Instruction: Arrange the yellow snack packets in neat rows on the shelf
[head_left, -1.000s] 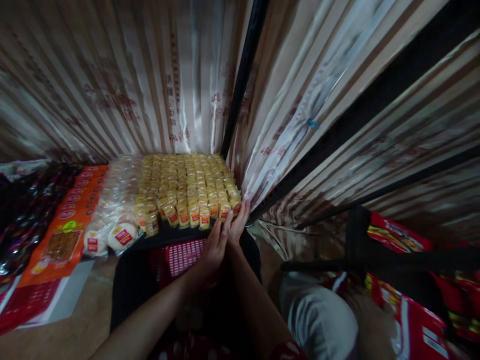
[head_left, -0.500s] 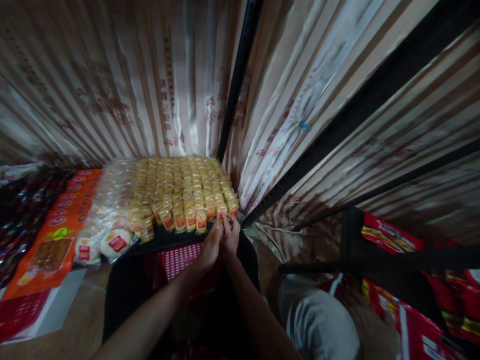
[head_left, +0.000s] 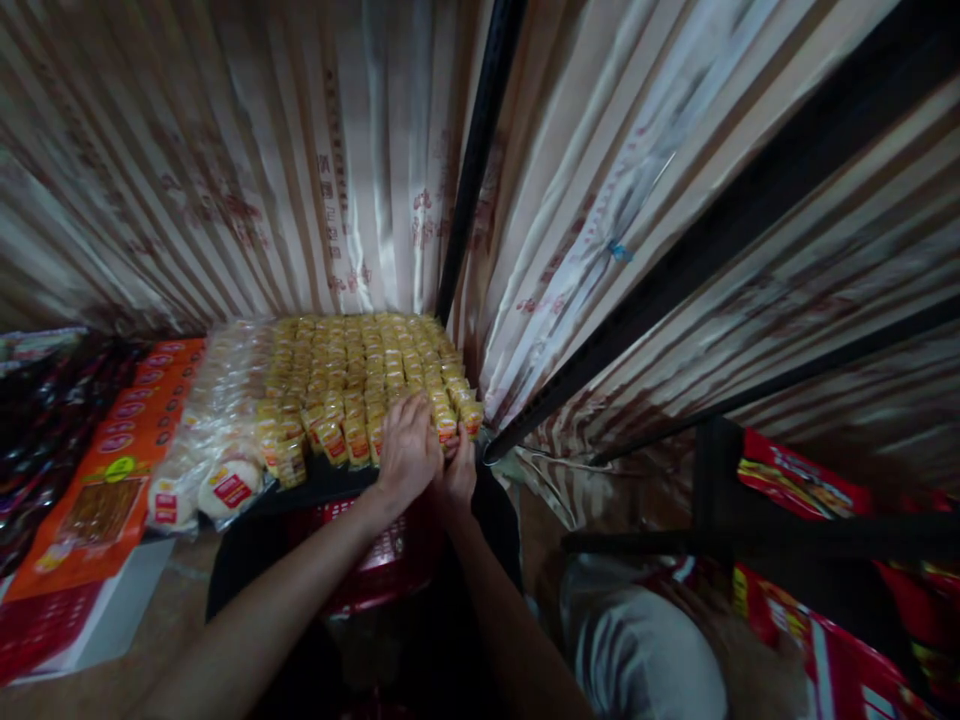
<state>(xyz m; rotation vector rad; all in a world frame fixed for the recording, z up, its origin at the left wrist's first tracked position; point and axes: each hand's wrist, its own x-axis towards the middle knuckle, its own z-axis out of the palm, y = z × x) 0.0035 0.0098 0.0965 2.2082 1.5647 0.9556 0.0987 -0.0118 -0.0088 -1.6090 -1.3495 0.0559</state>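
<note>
Rows of small yellow snack packets (head_left: 360,370) with red labels stand close together on a black shelf (head_left: 328,478). My left hand (head_left: 409,450) lies palm down over the front ends of the right-hand rows, fingers reaching forward on top of the packets and partly hidden. Just right of it, my right hand (head_left: 456,478) is at the front of a row, its fingers bent against a front yellow packet with a red label (head_left: 445,428). The two hands touch or nearly touch. Left of the yellow rows are round white packaged pieces (head_left: 231,487) in clear wrap.
Orange snack packs (head_left: 94,500) and dark glossy packs (head_left: 52,430) lie farther left. A red perforated basket (head_left: 375,560) is below the shelf. Black metal posts (head_left: 480,150) stand before a pleated curtain (head_left: 262,150). Red packs (head_left: 802,475) and a pale rounded sack-like thing (head_left: 645,640) are at right.
My left hand has moved up and left, from beside the right hand onto the tops of the packets. The right hand has stayed at the front of the rows.
</note>
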